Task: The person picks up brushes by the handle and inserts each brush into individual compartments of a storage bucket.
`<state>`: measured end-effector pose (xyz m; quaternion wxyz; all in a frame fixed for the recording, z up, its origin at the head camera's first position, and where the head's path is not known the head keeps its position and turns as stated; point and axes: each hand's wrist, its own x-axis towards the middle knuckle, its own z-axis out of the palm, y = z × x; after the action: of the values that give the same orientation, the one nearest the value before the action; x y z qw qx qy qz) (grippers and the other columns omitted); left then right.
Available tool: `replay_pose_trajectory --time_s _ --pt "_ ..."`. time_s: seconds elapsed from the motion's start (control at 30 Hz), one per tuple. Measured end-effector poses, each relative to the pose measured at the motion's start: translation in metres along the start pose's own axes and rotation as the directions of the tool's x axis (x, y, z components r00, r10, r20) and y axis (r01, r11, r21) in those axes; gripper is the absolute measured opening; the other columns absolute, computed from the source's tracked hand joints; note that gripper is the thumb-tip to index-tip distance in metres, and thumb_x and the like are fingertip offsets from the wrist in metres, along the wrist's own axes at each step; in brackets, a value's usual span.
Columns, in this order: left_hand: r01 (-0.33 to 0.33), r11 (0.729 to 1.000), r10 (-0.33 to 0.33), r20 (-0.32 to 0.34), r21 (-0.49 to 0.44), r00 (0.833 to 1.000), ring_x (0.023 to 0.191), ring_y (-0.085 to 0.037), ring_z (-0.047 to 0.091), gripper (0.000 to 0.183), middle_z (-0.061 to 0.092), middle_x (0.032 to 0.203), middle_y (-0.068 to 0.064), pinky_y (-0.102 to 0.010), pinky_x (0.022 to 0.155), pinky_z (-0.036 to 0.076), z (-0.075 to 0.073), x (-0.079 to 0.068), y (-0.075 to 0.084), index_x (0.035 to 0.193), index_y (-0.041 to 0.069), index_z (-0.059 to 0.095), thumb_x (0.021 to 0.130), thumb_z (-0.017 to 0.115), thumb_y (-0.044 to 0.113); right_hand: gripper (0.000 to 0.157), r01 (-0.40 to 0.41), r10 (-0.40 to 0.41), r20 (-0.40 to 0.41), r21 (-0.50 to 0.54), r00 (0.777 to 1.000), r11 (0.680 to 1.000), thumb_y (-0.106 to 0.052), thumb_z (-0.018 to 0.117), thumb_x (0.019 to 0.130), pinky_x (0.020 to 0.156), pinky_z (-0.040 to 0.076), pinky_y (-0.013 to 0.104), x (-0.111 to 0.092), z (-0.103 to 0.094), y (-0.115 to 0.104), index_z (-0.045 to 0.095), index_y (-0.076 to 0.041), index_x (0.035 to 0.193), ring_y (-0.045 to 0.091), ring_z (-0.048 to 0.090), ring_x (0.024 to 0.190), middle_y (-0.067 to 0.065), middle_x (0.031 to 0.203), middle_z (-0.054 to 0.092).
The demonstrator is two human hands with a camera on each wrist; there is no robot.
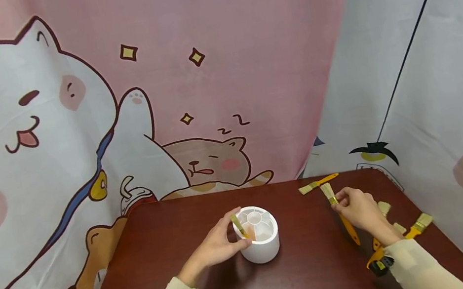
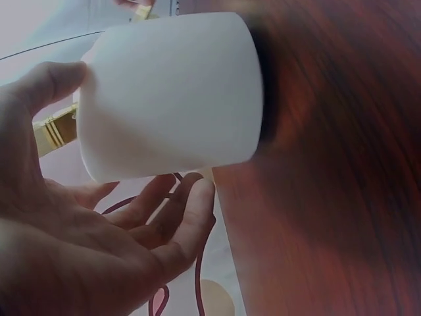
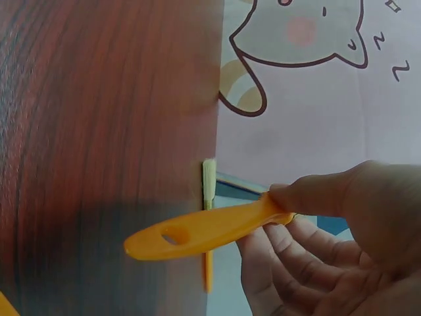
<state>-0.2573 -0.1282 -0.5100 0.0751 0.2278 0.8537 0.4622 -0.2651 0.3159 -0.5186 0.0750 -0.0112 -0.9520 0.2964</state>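
A round white brush holder (image 1: 262,252) with inner compartments stands on the table. My left hand (image 1: 221,240) grips its left side, thumb at the near rim and fingers toward the back. One flat paintbrush (image 1: 237,224) stands in the holder with its bristles up, leaning left; the left wrist view shows its metal band (image 2: 62,128) beside the rim. Over the table's right part, my right hand (image 1: 358,208) pinches another flat paintbrush (image 1: 349,229) between thumb and fingers. Its orange handle (image 3: 197,232) points down toward the table, bristles up.
Behind my right hand a paintbrush (image 1: 319,183) lies near the table's back edge. Several more brushes, one with pale bristles (image 1: 424,220), lie around my right wrist, partly hidden by it. A printed curtain (image 1: 267,84) hangs behind the dark red table (image 1: 172,228).
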Motion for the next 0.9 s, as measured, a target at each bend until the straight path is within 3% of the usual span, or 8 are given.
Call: replay_pose_trajectory --time_s 0.37,0.6,0.9 --pt "-0.002 0.998 0.003 -0.020 0.068 1.000 0.146 -0.028 0.068 0.096 0.062 0.168 -0.010 -0.059 0.120 0.057 0.002 -0.002 -0.015 0.178 0.027 0.043 0.098 0.092 0.045 0.027 0.102 -0.101 -0.037 0.045 0.994 0.994 -0.017 0.089 0.103 0.067 0.055 0.028 -0.009 0.004 -0.015 0.074 -0.002 0.121 0.017 0.071 0.083 0.008 0.100 0.082" --pt "-0.013 0.999 0.014 -0.019 0.041 1.000 0.142 -0.032 0.070 0.096 0.065 0.165 -0.012 -0.065 0.119 0.058 -0.002 -0.002 -0.017 0.177 0.023 0.043 0.098 0.093 0.042 0.028 0.154 -0.151 -0.045 0.078 0.987 0.985 -0.016 0.091 0.102 0.070 0.057 0.025 -0.014 0.006 -0.032 0.075 -0.005 0.121 0.017 0.076 0.089 0.007 0.103 0.082" --pt "-0.009 0.999 0.009 -0.012 0.050 1.000 0.146 -0.031 0.068 0.095 0.062 0.169 -0.009 -0.064 0.120 0.055 0.000 0.000 -0.019 0.178 0.027 0.043 0.098 0.093 0.047 0.027 0.209 -0.205 -0.047 0.108 0.978 0.972 -0.020 0.091 0.104 0.070 0.057 0.025 -0.019 0.005 -0.047 0.076 -0.011 0.124 0.012 0.074 0.088 0.000 0.103 0.080"
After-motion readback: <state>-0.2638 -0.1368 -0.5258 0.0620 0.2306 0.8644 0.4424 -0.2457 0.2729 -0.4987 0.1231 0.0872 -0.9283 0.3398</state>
